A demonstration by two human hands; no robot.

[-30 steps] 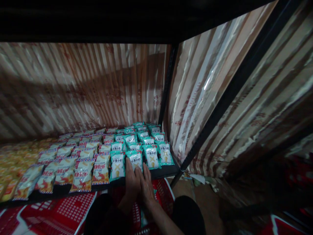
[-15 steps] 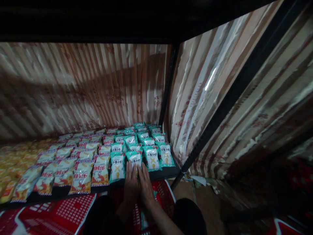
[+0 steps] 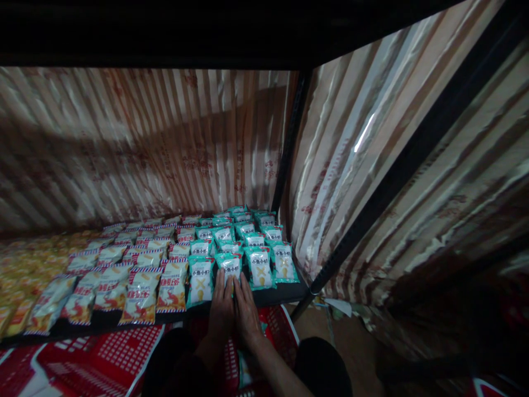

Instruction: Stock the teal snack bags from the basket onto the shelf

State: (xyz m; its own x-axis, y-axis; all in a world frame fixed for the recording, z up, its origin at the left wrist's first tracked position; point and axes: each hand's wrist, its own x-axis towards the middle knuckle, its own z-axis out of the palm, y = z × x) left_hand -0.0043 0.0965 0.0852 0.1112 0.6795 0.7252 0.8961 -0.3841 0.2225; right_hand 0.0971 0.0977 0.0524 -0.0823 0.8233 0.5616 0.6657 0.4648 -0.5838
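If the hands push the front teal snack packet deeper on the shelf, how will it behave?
The teal snack packet looks puffy and glossy, so it is probably light and should slide easily. It overlaps the packets behind, so it may ride up over them. Both hands, left hand and right hand, rest flat at its front edge.

Left hand and right hand flat on teal snack packet, dark shelf

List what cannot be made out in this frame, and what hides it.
- Head view: the lower part of the teal snack packet is covered by the left hand and right hand.
- The yellow packets at the left edge are blurred and cut off.
- The red basket is partly hidden by the person's arms and knees.
- The shelf above is too dark to read.
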